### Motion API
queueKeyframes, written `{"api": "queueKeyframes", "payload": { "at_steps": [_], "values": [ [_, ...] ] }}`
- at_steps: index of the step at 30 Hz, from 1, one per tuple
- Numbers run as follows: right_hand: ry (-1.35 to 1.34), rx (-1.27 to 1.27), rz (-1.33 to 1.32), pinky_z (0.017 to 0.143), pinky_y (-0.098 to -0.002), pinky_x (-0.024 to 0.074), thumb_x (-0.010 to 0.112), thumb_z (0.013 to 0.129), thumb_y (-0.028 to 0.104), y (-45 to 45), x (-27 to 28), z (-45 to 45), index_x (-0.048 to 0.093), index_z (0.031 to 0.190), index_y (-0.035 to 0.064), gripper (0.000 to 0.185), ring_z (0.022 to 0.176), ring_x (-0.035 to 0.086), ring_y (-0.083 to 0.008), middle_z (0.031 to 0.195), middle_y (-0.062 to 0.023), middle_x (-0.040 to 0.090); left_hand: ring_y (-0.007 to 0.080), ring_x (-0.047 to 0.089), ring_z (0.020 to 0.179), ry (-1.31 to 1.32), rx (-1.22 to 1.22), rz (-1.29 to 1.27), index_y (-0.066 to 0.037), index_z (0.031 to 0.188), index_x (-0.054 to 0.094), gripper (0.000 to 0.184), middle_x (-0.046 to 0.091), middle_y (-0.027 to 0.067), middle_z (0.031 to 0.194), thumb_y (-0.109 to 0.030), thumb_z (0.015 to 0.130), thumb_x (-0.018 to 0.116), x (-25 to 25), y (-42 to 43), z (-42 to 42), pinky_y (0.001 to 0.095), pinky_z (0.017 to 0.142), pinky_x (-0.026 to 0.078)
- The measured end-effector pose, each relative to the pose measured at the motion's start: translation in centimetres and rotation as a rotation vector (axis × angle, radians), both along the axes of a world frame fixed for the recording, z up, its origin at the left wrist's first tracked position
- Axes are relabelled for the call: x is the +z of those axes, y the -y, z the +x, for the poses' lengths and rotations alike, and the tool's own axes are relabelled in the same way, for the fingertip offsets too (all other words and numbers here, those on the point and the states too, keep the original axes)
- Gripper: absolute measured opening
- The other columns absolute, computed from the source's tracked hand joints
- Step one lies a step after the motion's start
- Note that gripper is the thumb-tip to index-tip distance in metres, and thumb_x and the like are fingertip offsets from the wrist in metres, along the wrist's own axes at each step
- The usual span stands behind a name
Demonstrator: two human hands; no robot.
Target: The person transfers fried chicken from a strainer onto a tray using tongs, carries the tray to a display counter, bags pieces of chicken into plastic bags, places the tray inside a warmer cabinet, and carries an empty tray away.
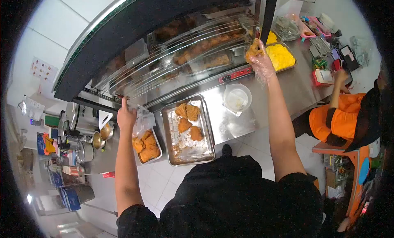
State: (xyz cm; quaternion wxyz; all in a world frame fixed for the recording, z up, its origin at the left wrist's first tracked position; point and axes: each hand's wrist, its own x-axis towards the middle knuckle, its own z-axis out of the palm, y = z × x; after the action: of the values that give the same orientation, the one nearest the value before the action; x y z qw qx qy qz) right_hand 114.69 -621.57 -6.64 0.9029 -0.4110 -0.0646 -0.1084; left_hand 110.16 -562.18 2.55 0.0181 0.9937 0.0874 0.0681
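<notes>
My right hand, in a clear plastic glove, is closed round a piece of fried chicken at the right end of the glass display cabinet. My left hand is at the cabinet's lower left edge, index finger stretched upward and the other fingers curled. What those fingers grip is hidden. Beside it is a crumpled clear plastic sheet or bag. Below lies a small tray of fried chicken. A larger metal tray holds several fried pieces and crumbs.
A clear plastic tub stands on the steel counter. Yellow food fills a tray at the right. Pots and bowls stand at the left. A person in orange and black is at the far right, hands near boxes.
</notes>
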Motion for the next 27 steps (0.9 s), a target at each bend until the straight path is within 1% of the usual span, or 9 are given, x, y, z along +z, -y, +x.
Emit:
{"api": "queueKeyframes", "payload": {
  "at_steps": [4,10,11,14,18,20,23,26,27],
  "values": [
    [-0.041,0.094,0.003,0.101,-0.0362,0.0499,0.077,0.079,-0.005,0.3,-0.1,0.1,0.024,0.157,0.0176,0.097,0.115,0.058,-0.0208,0.128,-0.0062,0.053,0.0455,0.068,0.094,0.056,0.026,-0.04,-0.027,0.139,0.039,0.069,0.07,0.0244,0.101,-0.022,0.08,0.074,-0.9,-2.6,0.0,0.0537,0.078,0.054],
    [-0.115,0.23,-0.124,0.093,-0.0354,0.0541,0.078,0.078,-0.005,-3.6,0.6,-0.9,0.023,0.158,0.0172,0.1,0.106,0.063,-0.0219,0.121,-0.0099,0.057,0.0469,0.068,0.089,0.244,-0.017,-0.181,-0.017,0.134,0.045,0.065,0.071,0.0244,0.096,-0.024,0.078,0.077,-3.4,-1.2,-2.1,0.0533,0.077,0.054],
    [-0.142,0.252,-0.149,0.088,-0.034,0.0554,0.08,0.075,-0.006,-4.7,0.8,-1.0,0.02,0.159,0.0179,0.106,0.102,0.064,-0.0214,0.115,-0.011,0.058,0.046,0.067,0.087,0.218,0.005,-0.227,-0.014,0.126,0.052,0.055,0.07,0.023,0.094,-0.023,0.078,0.077,-3.8,0.0,-2.7,0.0502,0.077,0.054],
    [-0.14,0.366,-0.189,0.088,-0.0349,0.0555,0.084,0.072,-0.004,-8.0,0.4,-0.7,0.016,0.161,0.0141,0.114,0.105,0.064,-0.0226,0.129,-0.0161,0.056,0.0414,0.068,0.085,0.125,0.018,-0.389,-0.011,0.119,0.057,0.046,0.069,0.0209,0.092,-0.022,0.079,0.076,-4.6,3.9,-5.5,0.0462,0.077,0.053],
    [-0.098,0.476,-0.281,0.09,-0.0334,0.0546,0.081,0.073,-0.007,-13.7,1.8,-1.0,0.018,0.161,0.0195,0.112,0.106,0.062,-0.0171,0.12,-0.0099,0.056,0.0294,0.065,0.078,0.167,-0.086,-0.602,-0.009,0.112,0.059,0.038,0.067,0.0154,0.087,-0.018,0.078,0.076,-7.0,6.3,-8.3,0.0424,0.072,0.051],
    [-0.102,0.565,-0.332,0.093,-0.032,0.0537,0.082,0.073,-0.007,-15.7,1.8,-0.7,0.019,0.161,0.0198,0.111,0.108,0.061,-0.0161,0.121,-0.009,0.055,0.0179,0.06,0.074,0.091,-0.009,-0.722,-0.008,0.112,0.058,0.036,0.066,0.0109,0.086,-0.011,0.08,0.074,-4.9,8.7,-9.7,0.0334,0.066,0.048],
    [-0.108,0.598,-0.342,0.097,-0.0309,0.0519,0.082,0.074,-0.006,-17.4,2.0,-0.9,0.028,0.158,0.0173,0.103,0.109,0.06,-0.0162,0.126,-0.0098,0.054,0.0081,0.056,0.075,0.016,0.027,-0.848,-0.005,0.114,0.056,0.036,0.065,0.0064,0.086,-0.002,0.081,0.07,-3.8,9.2,-11.3,0.0239,0.065,0.045],
    [-0.084,0.513,-0.289,0.099,-0.0314,0.0512,0.081,0.076,-0.006,-17.2,2.7,-1.7,0.036,0.154,0.0118,0.091,0.111,0.061,-0.0169,0.128,-0.0121,0.056,0.0083,0.056,0.075,0.131,-0.019,-0.899,-0.003,0.115,0.056,0.036,0.064,0.0045,0.091,0.002,0.082,0.069,-3.2,9.1,-13.2,0.0242,0.066,0.045],
    [-0.126,0.441,-0.291,0.094,-0.0311,0.0558,0.082,0.077,-0.002,-17.0,3.6,-2.4,0.049,0.142,0.0075,0.073,0.104,0.065,-0.0178,0.119,-0.011,0.065,0.0079,0.056,0.077,0.204,-0.08,-0.904,-0.003,0.116,0.056,0.036,0.062,0.0036,0.097,0.005,0.082,0.068,-4.6,8.0,-13.7,0.0233,0.067,0.046]
  ]
}}
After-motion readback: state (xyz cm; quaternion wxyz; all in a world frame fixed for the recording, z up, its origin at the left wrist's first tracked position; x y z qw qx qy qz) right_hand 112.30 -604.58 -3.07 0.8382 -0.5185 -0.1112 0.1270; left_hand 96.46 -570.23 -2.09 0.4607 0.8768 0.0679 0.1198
